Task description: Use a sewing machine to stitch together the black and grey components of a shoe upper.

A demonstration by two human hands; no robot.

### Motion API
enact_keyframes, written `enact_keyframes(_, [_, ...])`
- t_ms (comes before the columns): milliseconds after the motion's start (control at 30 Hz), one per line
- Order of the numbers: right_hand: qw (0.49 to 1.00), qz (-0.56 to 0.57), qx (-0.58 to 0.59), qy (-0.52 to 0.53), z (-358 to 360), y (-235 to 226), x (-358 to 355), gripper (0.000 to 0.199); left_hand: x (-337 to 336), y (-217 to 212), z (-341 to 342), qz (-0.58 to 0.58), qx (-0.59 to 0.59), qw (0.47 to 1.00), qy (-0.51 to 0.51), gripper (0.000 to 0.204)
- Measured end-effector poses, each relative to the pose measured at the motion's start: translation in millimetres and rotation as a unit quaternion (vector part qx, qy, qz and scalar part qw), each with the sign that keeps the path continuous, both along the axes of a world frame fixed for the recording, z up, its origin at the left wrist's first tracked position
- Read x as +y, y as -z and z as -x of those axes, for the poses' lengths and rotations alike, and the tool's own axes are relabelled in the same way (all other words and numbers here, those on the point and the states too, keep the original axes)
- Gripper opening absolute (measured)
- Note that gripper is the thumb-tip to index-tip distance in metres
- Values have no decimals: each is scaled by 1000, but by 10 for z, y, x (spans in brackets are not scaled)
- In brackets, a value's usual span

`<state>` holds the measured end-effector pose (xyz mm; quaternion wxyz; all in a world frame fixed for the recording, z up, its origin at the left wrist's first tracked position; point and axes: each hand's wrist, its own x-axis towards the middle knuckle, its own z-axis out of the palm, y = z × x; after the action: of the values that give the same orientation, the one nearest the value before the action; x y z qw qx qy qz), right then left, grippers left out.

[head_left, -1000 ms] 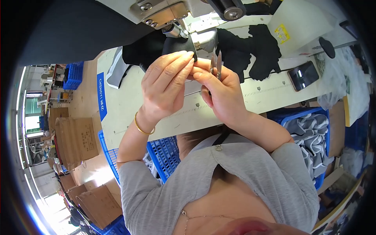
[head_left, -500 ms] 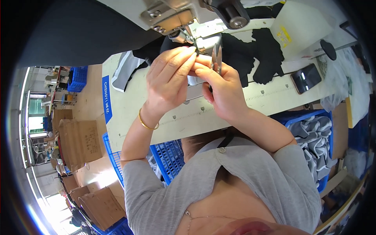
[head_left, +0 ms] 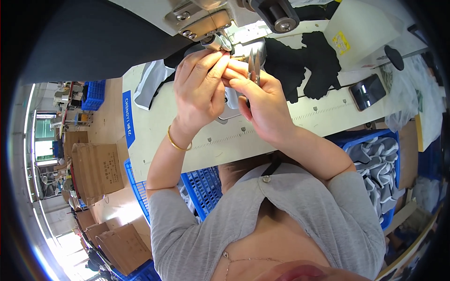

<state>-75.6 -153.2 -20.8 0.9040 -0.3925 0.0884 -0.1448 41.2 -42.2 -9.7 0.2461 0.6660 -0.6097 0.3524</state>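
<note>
the hands at the sewing machine, seen from the head. the metal scissors (head_left: 254, 72) lie to the right of the left hand (head_left: 199, 89), near its fingertips but apart from them; their long axis runs away from the person, with the slightly parted blades pointing toward the machine head (head_left: 204, 25). the right hand (head_left: 267, 105) is the nearer one and grasps them, the handles tucked into the palm and partly hidden. its wrist is turned inward, and its thumb and index finger reach left until they meet, or nearly meet, the left fingertips. the left hand is raised, back of the hand toward the viewer, with its fingertips drawn together in a pinch, apparently on the edge of the black cloth (head_left: 174, 60), which the hand mostly covers; the exact hold cannot be made out. these fingertips sit just below the presser foot (head_left: 226, 43). further black pieces (head_left: 283, 65) lie on the worktable (head_left: 187, 159) beyond the right hand, and a phone (head_left: 367, 91) rests to their right.
</note>
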Motion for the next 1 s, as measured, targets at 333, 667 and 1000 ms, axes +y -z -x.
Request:
enact_keyframes(333, [1000,3,-14,1,-3,-4,6,23,-5,-30,21,-8,38,999,7,34])
enact_keyframes(667, [999,30,-29,-26,21,-21,-46,28,10,-91,-27,-11,48,999,14,32])
enact_keyframes(1000, [884,408,-208,98,-6,118,83,25,-8,-525,-1095,-401,145,887,-178,23])
